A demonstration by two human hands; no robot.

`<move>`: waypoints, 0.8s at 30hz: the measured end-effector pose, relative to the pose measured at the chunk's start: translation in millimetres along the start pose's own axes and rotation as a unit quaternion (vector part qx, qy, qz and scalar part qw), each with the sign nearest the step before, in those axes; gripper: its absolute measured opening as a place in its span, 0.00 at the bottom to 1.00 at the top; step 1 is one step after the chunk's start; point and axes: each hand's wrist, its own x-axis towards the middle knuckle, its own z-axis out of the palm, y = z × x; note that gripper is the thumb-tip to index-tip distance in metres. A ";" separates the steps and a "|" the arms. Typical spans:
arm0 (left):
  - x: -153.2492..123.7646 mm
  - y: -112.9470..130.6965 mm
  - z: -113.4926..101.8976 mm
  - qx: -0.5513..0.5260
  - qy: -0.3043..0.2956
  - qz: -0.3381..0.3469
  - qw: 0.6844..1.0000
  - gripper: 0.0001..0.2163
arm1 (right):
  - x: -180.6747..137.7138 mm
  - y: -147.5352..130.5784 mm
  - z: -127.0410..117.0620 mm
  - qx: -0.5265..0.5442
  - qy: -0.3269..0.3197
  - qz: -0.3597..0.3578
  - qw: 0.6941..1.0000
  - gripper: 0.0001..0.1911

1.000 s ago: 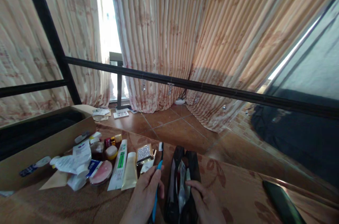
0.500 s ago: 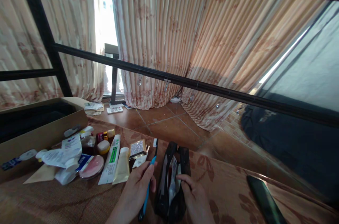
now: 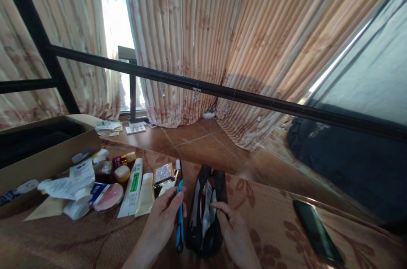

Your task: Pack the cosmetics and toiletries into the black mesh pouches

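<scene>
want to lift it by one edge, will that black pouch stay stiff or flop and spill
The black soft fabric pouch probably flops: its mouth sags open where the right hand pinches it. The shiny packets poking out might slip free.

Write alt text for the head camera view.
A left hand holds a blue toothbrush beside an open black pouch gripped by the right hand, on a patterned brown cover. Tubes and jars lie scattered left; curtains hang behind.
</scene>
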 end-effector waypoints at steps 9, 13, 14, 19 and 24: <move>-5.7 7.9 2.6 -0.089 -0.006 -0.048 0.995 0.30 | -0.3 -0.5 -0.9 -0.008 -0.001 -0.002 1.000 0.21; -6.9 7.9 0.8 -0.107 -0.019 -0.044 0.993 0.29 | -0.3 0.1 -0.4 0.002 -0.006 0.008 1.000 0.22; -6.5 6.9 0.2 -0.109 -0.022 -0.042 0.993 0.29 | -0.5 0.1 -0.4 0.003 -0.007 0.010 1.000 0.22; -4.8 1.4 -1.6 -0.105 -0.034 -0.027 0.994 0.25 | -1.5 -1.8 -0.8 -0.002 -0.010 0.015 1.000 0.22; -5.6 0.0 -1.7 -0.103 -0.061 -0.037 0.992 0.17 | -0.8 -2.6 0.1 0.017 -0.017 0.011 1.000 0.22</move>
